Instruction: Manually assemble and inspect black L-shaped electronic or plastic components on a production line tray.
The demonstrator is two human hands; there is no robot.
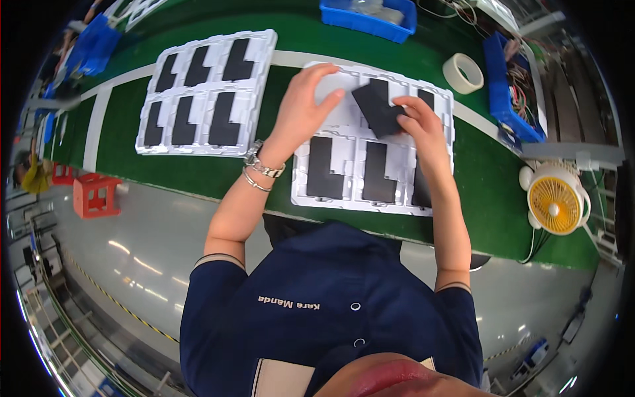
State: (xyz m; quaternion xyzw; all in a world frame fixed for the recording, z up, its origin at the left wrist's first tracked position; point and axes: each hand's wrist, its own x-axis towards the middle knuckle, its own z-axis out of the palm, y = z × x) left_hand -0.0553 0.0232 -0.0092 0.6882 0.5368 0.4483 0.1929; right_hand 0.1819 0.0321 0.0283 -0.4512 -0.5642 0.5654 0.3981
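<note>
In my right hand (423,129) is a flat black L-shaped piece (378,109), pinched at its right edge and tilted above a white moulded tray (299,192). My left hand (303,106) holds nothing; its thumb and fingers are spread over the tray's far left compartment, where no black piece shows. More L-shaped pieces lie in the near row, such as the left one (321,167) and the middle one (377,173). My right forearm partly covers the near right piece, and my right hand partly hides the far right one.
On the green table (264,122), a second white tray (264,73) of black L-shaped pieces lies to the left. A tape roll (462,73), a blue bin (509,92) of wires and a yellow-and-white fan (554,202) stand right. Another blue bin (367,24) sits at the back.
</note>
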